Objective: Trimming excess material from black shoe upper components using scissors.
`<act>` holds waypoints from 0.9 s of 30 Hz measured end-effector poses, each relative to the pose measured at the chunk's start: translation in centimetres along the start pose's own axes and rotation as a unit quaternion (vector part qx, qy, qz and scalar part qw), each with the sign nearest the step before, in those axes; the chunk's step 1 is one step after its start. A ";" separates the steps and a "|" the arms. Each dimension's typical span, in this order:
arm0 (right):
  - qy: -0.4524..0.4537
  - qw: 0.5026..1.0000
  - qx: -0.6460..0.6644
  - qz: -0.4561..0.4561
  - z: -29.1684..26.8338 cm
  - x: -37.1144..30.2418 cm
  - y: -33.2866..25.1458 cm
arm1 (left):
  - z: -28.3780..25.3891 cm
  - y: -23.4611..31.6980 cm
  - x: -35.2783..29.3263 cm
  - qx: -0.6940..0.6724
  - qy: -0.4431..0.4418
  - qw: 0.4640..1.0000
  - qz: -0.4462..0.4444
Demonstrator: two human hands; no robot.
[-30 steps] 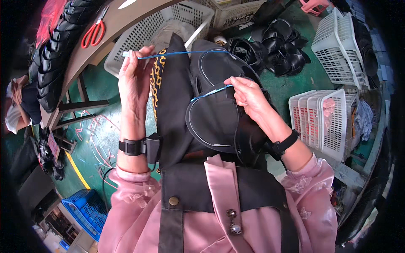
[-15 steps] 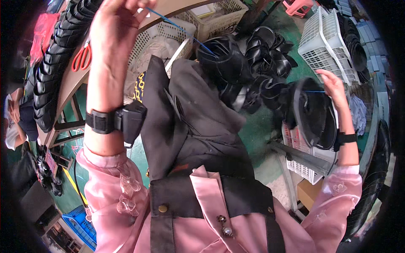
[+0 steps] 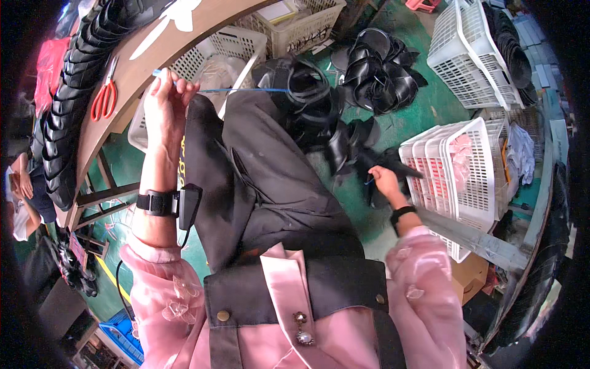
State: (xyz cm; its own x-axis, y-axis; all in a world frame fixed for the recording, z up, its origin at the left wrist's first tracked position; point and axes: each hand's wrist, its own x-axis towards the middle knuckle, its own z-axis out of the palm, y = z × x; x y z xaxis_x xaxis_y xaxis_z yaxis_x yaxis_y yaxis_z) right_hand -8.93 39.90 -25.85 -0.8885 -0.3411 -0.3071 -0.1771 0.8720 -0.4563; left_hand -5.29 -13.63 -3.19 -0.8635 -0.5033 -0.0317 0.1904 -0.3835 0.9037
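Observation:
My left hand (image 3: 167, 98) is closed on one end of a thin blue cord (image 3: 246, 90), above my left knee. From there the cord runs taut to the right into a string of glossy black curved pieces (image 3: 307, 92), which look like shoe parts. The string hangs beyond my knees and bends toward my right side. My right hand (image 3: 386, 183) is closed low down there, with a short bit of blue cord showing at its fingers. Beside it are dark pieces, smeared by motion, so their outlines are unclear.
A bundle of black pieces (image 3: 381, 74) lies on the green floor ahead. White crates (image 3: 452, 172) stand to the right, and cream baskets (image 3: 215, 49) ahead-left. Red-handled scissors (image 3: 104, 98) and a long black stack (image 3: 58, 129) are on the curved table. A person sits far left.
My right hand has come down and inward from the far right, and the black pieces there dropped with it. My left hand has lowered, bringing the cord nearly level.

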 end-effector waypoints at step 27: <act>0.342 0.622 0.703 0.040 -28.1 -3.6 -9.7 | 24.8 9.6 -3.8 0.315 -0.335 0.852 0.250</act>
State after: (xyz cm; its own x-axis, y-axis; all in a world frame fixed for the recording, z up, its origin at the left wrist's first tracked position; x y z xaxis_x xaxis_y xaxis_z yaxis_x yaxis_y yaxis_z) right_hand -15.95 42.55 3.12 -0.9285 0.3313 -0.1676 -0.0025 -0.4569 -0.8895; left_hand -11.78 3.75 16.20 -0.8611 0.1543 0.4844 0.5063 0.3465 0.7897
